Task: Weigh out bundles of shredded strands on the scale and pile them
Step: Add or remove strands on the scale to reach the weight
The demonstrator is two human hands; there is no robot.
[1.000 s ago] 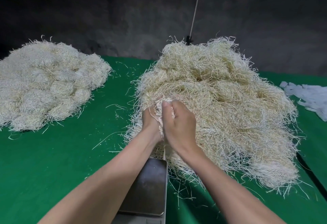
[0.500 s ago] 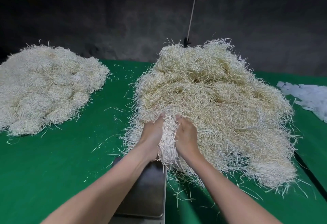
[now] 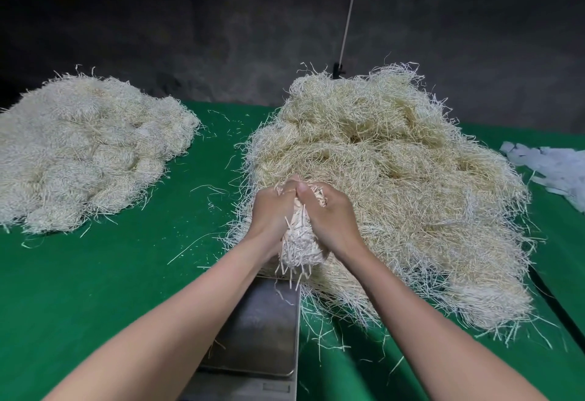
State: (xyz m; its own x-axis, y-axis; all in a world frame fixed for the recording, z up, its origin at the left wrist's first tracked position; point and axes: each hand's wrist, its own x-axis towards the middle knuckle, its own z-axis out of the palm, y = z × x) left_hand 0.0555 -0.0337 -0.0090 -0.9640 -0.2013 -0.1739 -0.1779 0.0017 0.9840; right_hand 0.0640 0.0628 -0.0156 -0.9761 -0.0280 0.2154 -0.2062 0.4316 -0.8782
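A big loose heap of pale yellow shredded strands (image 3: 395,185) covers the middle and right of the green table. At its near left edge both hands clasp one bundle of strands (image 3: 300,242) between them. My left hand (image 3: 272,210) grips its left side, my right hand (image 3: 332,214) grips its right side, thumbs meeting on top. The bundle's cut ends hang just above the far edge of the scale's bare steel pan (image 3: 259,331). A pile of rounded bundles (image 3: 85,147) lies at the far left.
The green cloth table (image 3: 110,274) carries scattered loose strands between the two heaps. White plastic bags (image 3: 554,169) lie at the right edge. A dark wall and a thin pole (image 3: 349,14) stand behind the table.
Both hands have drawn a bundle out of the big heap, lifted it slightly and squeezed it together. It now hangs thicker between them, over the scale's far edge.
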